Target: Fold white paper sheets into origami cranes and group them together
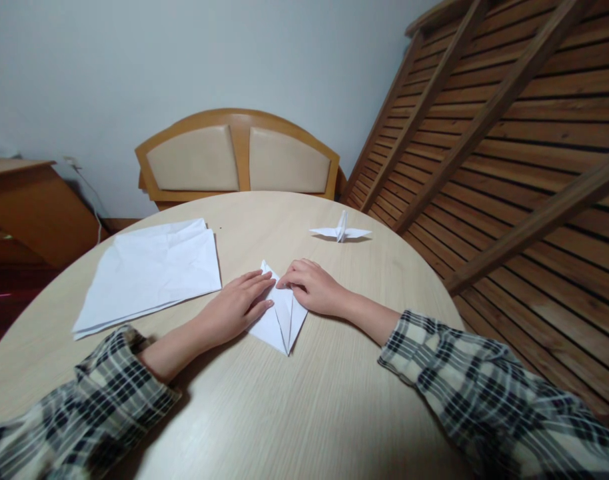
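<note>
A white, partly folded paper piece (283,319) lies on the round light-wood table (304,407), shaped like a kite pointing toward me. My left hand (239,305) rests flat on its left half, fingers stretched out and together. My right hand (312,287) presses on its upper right part with the fingers curled and the fingertips on a fold near the middle crease. Both arms wear plaid sleeves.
A stack of white paper sheets (152,272) lies on the table to the left. A finished white paper crane (341,231) stands at the far right of the table. A wooden chair (238,159) stands behind the table, and a slatted wooden frame (509,147) leans at the right.
</note>
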{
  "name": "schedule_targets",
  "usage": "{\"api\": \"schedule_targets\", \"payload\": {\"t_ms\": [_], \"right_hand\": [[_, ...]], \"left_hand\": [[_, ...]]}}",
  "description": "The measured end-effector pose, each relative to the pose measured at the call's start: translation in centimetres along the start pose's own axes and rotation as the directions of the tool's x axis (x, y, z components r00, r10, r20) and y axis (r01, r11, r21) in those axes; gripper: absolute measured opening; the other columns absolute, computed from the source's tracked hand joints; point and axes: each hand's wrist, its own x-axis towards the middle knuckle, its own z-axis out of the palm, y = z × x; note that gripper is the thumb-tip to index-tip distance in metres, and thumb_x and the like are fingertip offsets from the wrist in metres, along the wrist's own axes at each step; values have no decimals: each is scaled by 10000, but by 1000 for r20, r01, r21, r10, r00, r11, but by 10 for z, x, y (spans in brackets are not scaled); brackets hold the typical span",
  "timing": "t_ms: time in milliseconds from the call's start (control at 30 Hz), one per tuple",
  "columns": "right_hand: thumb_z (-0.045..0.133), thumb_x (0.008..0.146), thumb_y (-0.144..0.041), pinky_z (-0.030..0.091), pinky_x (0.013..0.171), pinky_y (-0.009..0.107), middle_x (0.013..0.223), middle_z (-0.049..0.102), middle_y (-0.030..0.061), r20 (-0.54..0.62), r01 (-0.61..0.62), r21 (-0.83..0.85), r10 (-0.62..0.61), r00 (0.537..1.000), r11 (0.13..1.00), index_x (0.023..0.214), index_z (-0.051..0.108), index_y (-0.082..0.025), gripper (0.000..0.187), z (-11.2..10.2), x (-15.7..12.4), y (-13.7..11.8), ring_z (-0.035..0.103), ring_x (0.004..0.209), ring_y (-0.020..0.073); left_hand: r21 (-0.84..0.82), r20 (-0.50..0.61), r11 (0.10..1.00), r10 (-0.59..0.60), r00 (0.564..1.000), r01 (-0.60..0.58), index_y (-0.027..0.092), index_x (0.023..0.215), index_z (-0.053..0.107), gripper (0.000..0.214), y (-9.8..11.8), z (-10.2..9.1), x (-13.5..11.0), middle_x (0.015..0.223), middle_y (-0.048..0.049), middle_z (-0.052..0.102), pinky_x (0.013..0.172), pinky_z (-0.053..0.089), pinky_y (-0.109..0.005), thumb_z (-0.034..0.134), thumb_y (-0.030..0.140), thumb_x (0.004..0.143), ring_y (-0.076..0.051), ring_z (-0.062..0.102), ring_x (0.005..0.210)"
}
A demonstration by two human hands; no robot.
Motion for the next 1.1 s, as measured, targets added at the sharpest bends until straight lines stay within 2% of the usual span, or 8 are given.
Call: {"api": "schedule_targets", "payload": {"t_ms": [100,200,400,500,600,767,933,1100], "right_hand": [[489,824,-35,372,886,342,992,608,56,-3,4,-9,-4,1000,1000,1055,703,-225,368,0,-1,1,513,998,198],[538,861,-118,365,885,347,1004,615,56,-12,-8,-18,8,1000,1000,1050,706,-227,275,-2,-1,1,512,996,201],[631,872,-236,360,852,340,929,625,45,-24,-75,-61,74,997,995,980,730,-229,147,-6,0,2,529,957,199],[633,876,-243,352,830,337,901,627,44,-25,-88,-97,86,996,991,955,737,-236,131,-7,0,1,529,945,202],[615,885,-227,351,826,332,894,624,45,-25,-71,-102,68,997,992,962,735,-233,143,-6,0,1,527,933,196],[586,892,-209,360,819,326,875,621,47,-50,-74,-96,70,996,993,949,735,-212,160,-6,0,1,533,913,193],[567,889,-191,367,815,330,852,619,50,-62,-80,-108,74,995,991,935,734,-192,173,-5,1,0,537,897,193],[563,870,-168,376,822,329,868,617,53,-89,-84,-105,75,993,991,918,732,-188,177,-4,2,2,541,905,193]], "left_hand": [[59,-84,998,7,996,-2,175,1234,607,344,-3,-2,1,1345,-117,595,1074,401,-505,510,343,950,-284,456,1307],[121,-150,993,21,989,-3,216,1113,685,245,-3,-8,3,1229,-94,658,972,465,-490,519,255,937,-287,522,1188],[153,-96,987,-38,995,53,246,1054,734,312,5,-19,4,975,-59,739,772,486,-411,476,152,906,-256,588,887],[96,-76,993,-67,995,74,214,1054,728,292,13,-22,3,1013,-67,745,786,491,-412,471,203,916,-257,598,894],[65,-29,992,-104,994,106,193,1045,720,331,24,-26,0,1076,-86,734,835,495,-446,488,401,933,-278,609,947],[94,54,991,-101,993,95,134,1182,638,735,34,-30,-5,1232,-178,654,923,476,-519,566,728,755,-365,569,1117],[78,57,995,-64,996,59,121,1247,594,659,28,-23,-7,1292,-192,612,1001,452,-497,558,634,833,-337,548,1192],[82,15,997,4,1000,-5,188,1117,661,368,25,-21,-7,1183,-144,681,968,492,-487,579,461,884,-314,602,1129]]}}
